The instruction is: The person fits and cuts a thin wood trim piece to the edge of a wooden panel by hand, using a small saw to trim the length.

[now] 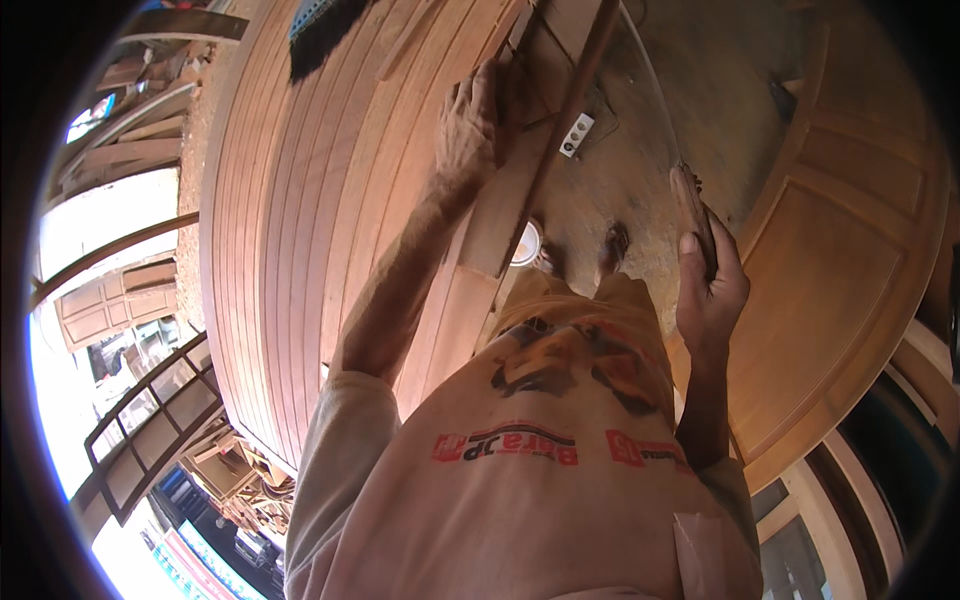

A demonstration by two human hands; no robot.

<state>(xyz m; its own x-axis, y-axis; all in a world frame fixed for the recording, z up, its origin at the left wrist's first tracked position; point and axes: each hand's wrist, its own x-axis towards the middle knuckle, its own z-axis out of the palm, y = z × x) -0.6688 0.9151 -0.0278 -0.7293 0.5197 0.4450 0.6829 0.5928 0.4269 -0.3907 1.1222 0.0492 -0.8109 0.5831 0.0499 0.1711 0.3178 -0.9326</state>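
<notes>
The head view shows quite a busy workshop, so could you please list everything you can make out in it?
Boards: several, reddish brown, side by side, left of centre
Brush: one, blue with black bristles, on the boards
Power strip: one, white, on the floor
Bucket: one, white, by the feet
Door: one, brown, right side
Gridded frame: one, dark brown, lower left
Scrap wood: many pieces, brown, lower left
Tool: one, brown handle, in the right hand
Shirt: one, tan with print, lower middle
Feet: two, on the floor
Left hand: one, bare, at the boards
Right hand: one, bare, around the handle
</notes>
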